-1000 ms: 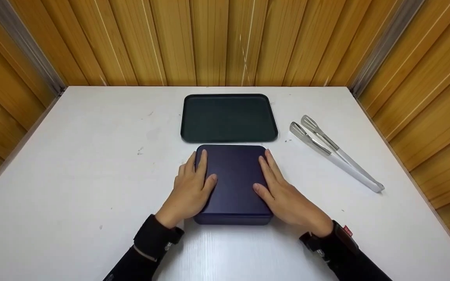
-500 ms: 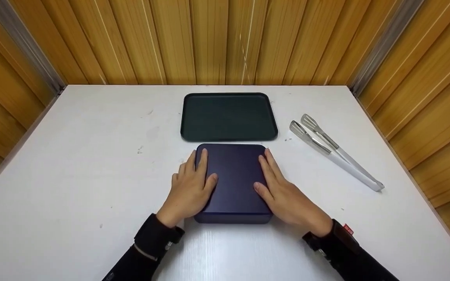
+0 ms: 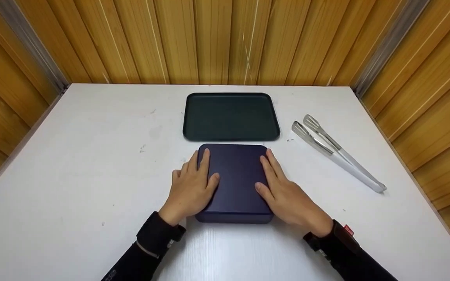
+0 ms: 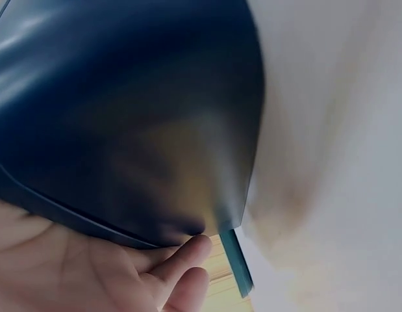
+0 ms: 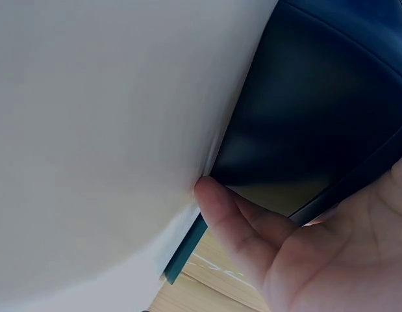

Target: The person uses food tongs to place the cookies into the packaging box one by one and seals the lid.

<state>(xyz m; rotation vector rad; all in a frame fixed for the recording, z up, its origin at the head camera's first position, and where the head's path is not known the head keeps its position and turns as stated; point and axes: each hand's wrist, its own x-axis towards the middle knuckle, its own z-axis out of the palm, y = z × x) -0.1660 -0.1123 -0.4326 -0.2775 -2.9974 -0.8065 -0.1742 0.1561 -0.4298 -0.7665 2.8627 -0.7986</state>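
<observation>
A dark blue lidded box (image 3: 236,179) stands on the white table, near the middle of the head view. Along its left edge lies my left hand (image 3: 190,189), index finger and thumb on the lid, the other fingers beside the wall. My right hand (image 3: 290,201) rests on the opposite edge, its thumb on top and its straight fingers along the right side. Both wrist views show fingertips touching the box's side walls, in the left wrist view (image 4: 199,246) and the right wrist view close to the table. What the box contains is hidden by the lid.
Just behind the box lies a dark green rectangular tray (image 3: 231,117) with nothing on it. Metal tongs (image 3: 340,162) with pale handles rest spread apart on the right. Wooden panels (image 3: 213,43) enclose the white table (image 3: 92,168) at the back and sides.
The head view has shifted very slightly. My left little finger sticks out a bit more from the box; both hands otherwise keep their places, and the box, tray and tongs have not moved.
</observation>
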